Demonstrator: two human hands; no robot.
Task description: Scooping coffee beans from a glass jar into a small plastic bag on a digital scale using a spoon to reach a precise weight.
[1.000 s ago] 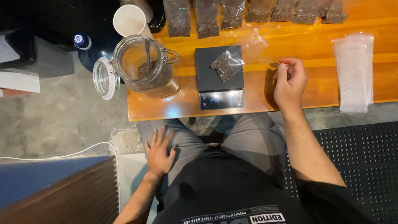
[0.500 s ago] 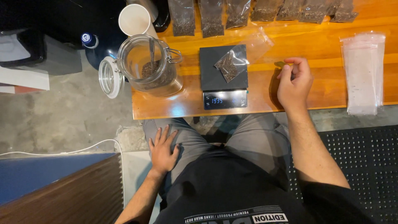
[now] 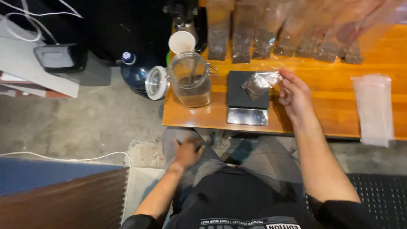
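Observation:
My right hand [image 3: 295, 96] reaches over the wooden table [image 3: 335, 111], its fingertips pinching the right edge of a small clear bag [image 3: 257, 83] with dark grounds in it. The bag lies on a black digital scale [image 3: 242, 98]. Left of the scale stands an open glass jar [image 3: 193, 82] holding dark grounds and a spoon, its hinged lid [image 3: 156, 82] hanging off the left side. My left hand [image 3: 187, 153] rests on my left thigh below the table edge, blurred, with nothing in it.
A row of filled clear bags [image 3: 271, 40] lines the table's back edge. A stack of empty clear bags [image 3: 373, 111] lies at the right. A white paper cup [image 3: 181, 42] stands behind the jar, with a blue bottle [image 3: 133, 73] on the floor to its left.
My right hand has moved left from the bare table to the bag on the scale and taken its edge. My left hand shifted slightly on my thigh. The camera moved closer.

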